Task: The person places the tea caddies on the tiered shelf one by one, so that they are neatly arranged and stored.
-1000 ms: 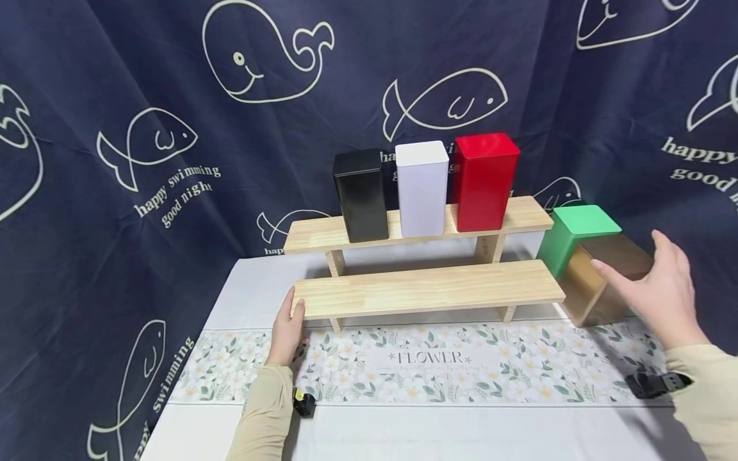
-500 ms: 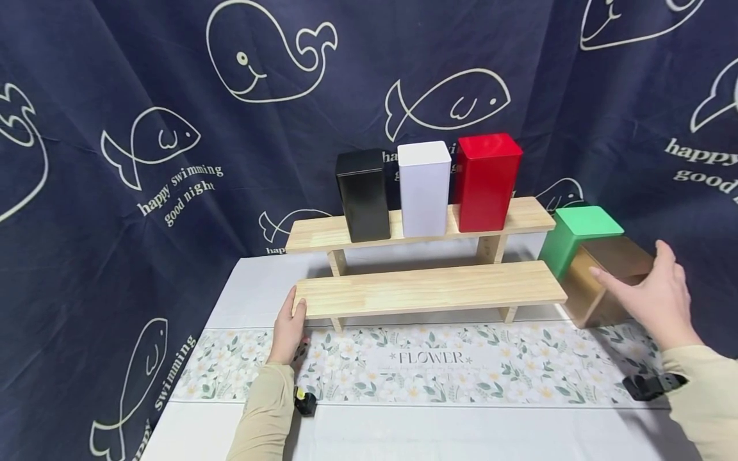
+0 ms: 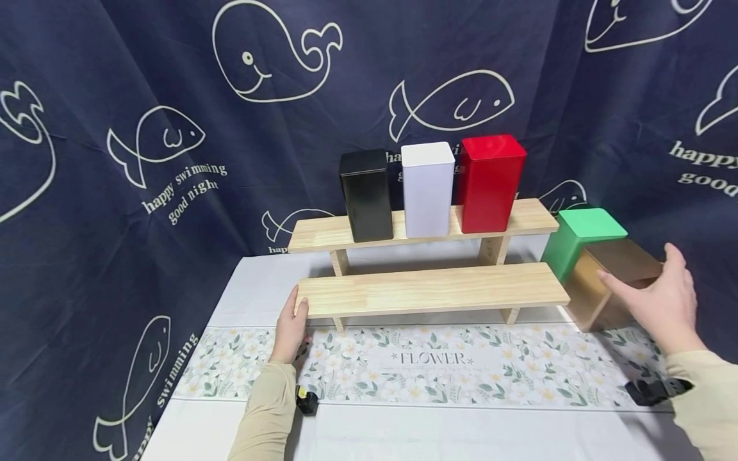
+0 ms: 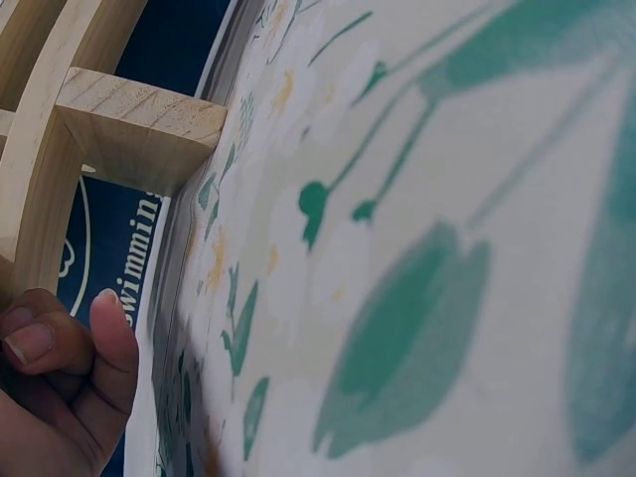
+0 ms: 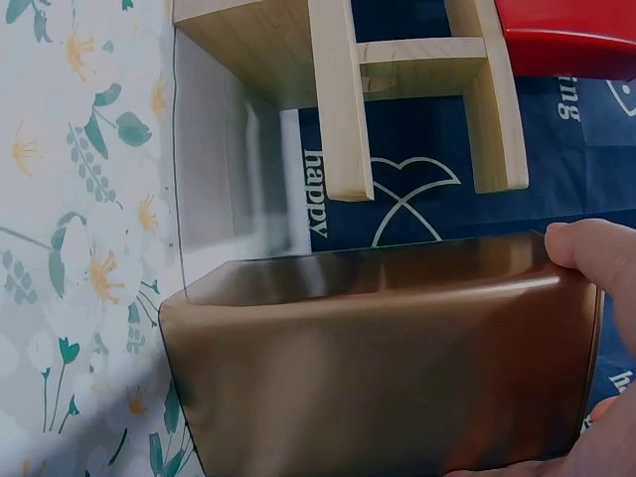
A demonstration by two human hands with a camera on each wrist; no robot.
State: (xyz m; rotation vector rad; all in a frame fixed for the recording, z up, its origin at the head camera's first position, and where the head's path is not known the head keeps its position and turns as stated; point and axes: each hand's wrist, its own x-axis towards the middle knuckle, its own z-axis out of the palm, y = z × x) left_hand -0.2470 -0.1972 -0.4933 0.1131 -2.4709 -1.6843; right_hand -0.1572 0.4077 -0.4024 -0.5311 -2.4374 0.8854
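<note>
In the head view my left hand holds the left end of the lower board of a two-step wooden shelf, its thumb near the front edge. In the left wrist view its fingers curl beside the shelf's wood. My right hand spans the upper part of a bronze-brown tin, which stands upright right of the shelf. The right wrist view shows the thumb pressed on one side of the tin; the other fingers are mostly hidden. A green tin stands just behind the brown one.
A black tin, a white tin and a red tin stand in a row on the upper board. A flower-printed runner lies across the white table. A dark blue fish-print curtain hangs behind and to the sides.
My right hand has come down slightly around the brown tin's upper end. The left hand stays on the shelf. The whole head view has shifted slightly.
</note>
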